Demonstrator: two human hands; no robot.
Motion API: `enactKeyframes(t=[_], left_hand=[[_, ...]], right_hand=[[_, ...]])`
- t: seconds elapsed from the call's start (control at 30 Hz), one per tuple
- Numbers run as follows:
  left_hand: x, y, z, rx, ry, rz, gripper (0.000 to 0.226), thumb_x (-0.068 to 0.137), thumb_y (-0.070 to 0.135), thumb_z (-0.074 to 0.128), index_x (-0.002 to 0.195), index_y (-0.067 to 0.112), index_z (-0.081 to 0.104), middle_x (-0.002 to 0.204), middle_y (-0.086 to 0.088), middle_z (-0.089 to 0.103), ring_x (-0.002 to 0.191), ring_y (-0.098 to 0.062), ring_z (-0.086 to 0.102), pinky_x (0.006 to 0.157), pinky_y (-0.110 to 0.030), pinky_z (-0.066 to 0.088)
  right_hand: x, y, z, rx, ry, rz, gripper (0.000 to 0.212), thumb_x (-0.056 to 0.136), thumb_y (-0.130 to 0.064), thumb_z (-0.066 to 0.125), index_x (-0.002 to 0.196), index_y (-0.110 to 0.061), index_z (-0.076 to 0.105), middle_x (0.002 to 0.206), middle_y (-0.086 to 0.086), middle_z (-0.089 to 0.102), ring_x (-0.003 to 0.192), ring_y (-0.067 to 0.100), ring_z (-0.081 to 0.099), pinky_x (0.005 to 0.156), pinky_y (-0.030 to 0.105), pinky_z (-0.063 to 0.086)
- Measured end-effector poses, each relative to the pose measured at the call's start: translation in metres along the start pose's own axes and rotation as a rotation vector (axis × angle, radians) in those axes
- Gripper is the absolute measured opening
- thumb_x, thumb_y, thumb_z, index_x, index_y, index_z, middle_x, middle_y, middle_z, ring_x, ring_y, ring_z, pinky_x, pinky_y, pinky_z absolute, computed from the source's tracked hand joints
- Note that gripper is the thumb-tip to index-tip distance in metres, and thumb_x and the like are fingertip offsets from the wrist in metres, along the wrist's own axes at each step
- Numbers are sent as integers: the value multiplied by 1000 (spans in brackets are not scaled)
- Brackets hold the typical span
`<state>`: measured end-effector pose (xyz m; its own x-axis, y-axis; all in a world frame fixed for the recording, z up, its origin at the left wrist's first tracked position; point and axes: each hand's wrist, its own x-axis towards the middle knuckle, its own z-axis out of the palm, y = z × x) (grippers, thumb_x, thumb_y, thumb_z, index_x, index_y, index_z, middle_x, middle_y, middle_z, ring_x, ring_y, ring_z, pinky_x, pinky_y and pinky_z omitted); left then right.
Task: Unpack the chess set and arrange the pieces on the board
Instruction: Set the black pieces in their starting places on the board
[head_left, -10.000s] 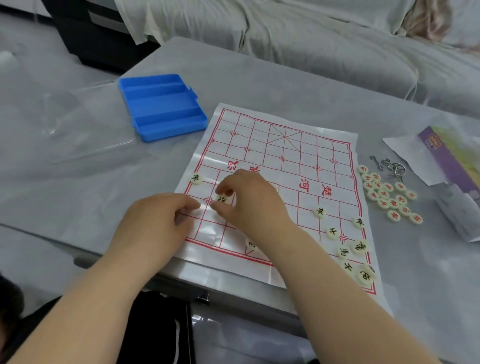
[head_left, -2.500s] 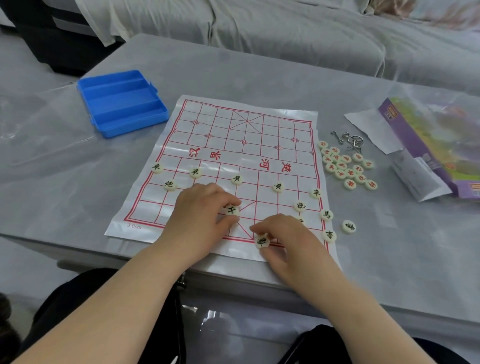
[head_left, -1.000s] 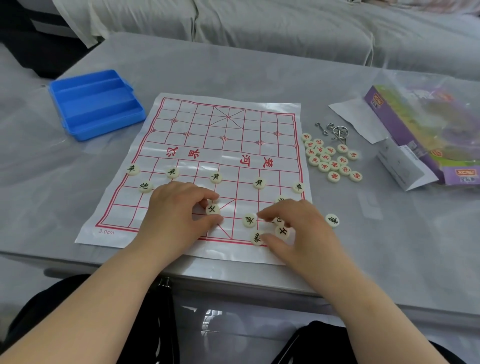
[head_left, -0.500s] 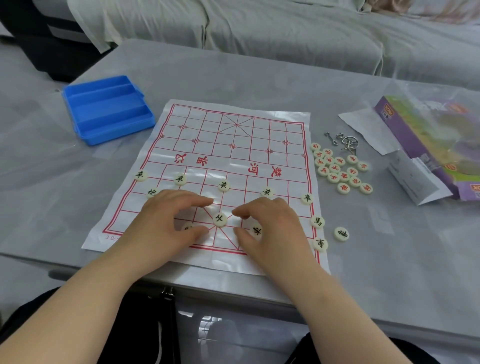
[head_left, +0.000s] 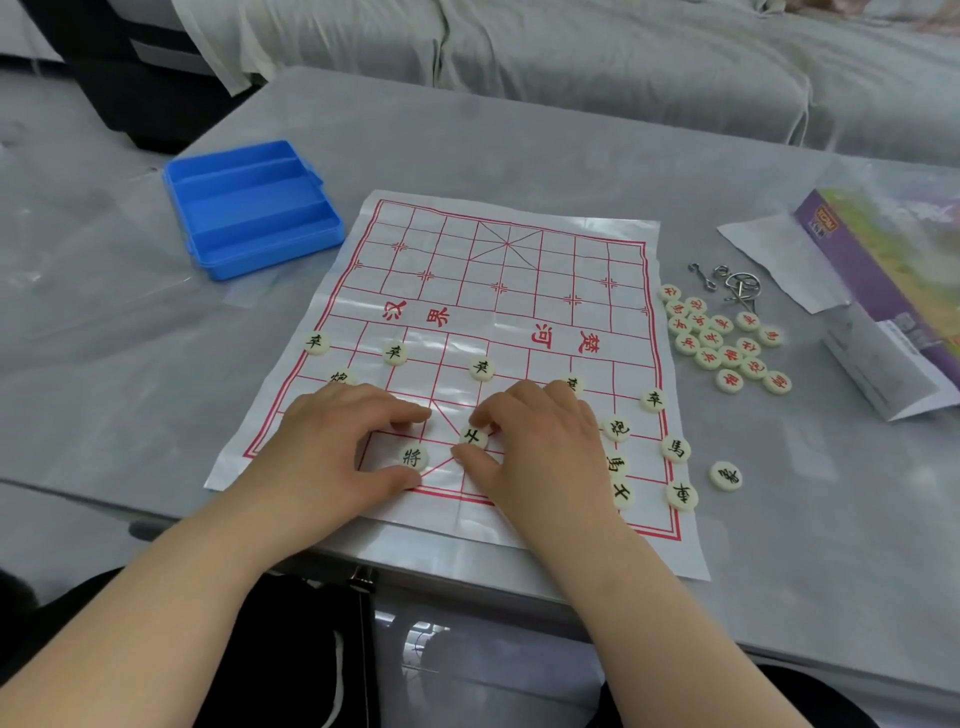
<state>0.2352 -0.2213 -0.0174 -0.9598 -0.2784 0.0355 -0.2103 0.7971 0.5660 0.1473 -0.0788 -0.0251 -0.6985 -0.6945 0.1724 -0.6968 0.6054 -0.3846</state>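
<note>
- My right grip is clamped on an advisor piece, with the forefinger on its far edge and the thumb on its near edge. The piece lies flat on the board, inside the crossed square nearest me
- My left grip rests on the board just to the left, thumb and forefinger apart. The general piece lies flat between them, clear of the forefinger; I cannot tell whether the thumb touches it
- The general piece and the advisor piece sit near each other without touching
- Five soldier pieces run in a row across the board beyond both grips. The fourth is half hidden behind my right knuckles
- One cannon piece peeks out above my left grip
- More black-lettered pieces lie scattered at the board's near right corner, beside my right wrist
- One stray piece lies off the board on the table
- The red-lettered pieces lie in a tight cluster on the table just right of the board
- The blue box stands open-topped at the board's far left corner, its blue floor showing in all three long compartments
- A purple box lies at the far right with a flap open, and a tangle of metal rings sits between it and the red cluster
</note>
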Motion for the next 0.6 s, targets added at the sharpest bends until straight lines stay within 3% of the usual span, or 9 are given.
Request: enactKeyframes(t=[0.17,0.23,0.33,0.47,0.6], left_hand=[[1,3,4,0,36,23,37,73,22,70,108,30,61,86,30,44,94,-4,42,76,-13,22],[1,3,5,-15,48,23,36,74,21,70,107,31,61,88,25,49,93,-4,43,76,-13,22],[1,2,5,-24,49,7,35,75,22,68,108,31,60,92,19,52,93,-3,42,79,-15,22],[1,2,5,-26,45,-3,35,76,21,68,109,30,60,86,27,46,92,-3,41,76,-14,21],[1,6,5,-16,52,7,35,75,21,69,108,31,60,83,30,45,91,-3,40,75,-14,20]], right_hand=[[1,8,-17,127,-13,-14,26,84,-25,56,109,-21,62,105,-7,58,99,13,41,82,18,25],[-2,17,-31,196,-13,3,25,84,-20,57,108,-21,63,97,-14,53,90,3,34,75,10,24],[-13,28,-48,244,-62,-6,24,81,-16,60,104,-24,63,89,-24,47,84,-4,29,80,0,23],[-28,22,-46,189,-172,-105,26,80,-13,61,105,-21,64,100,-11,61,95,8,39,83,12,25],[-39,18,-34,139,-201,-131,31,84,-18,56,114,-25,58,110,-10,60,104,13,41,89,23,26]])
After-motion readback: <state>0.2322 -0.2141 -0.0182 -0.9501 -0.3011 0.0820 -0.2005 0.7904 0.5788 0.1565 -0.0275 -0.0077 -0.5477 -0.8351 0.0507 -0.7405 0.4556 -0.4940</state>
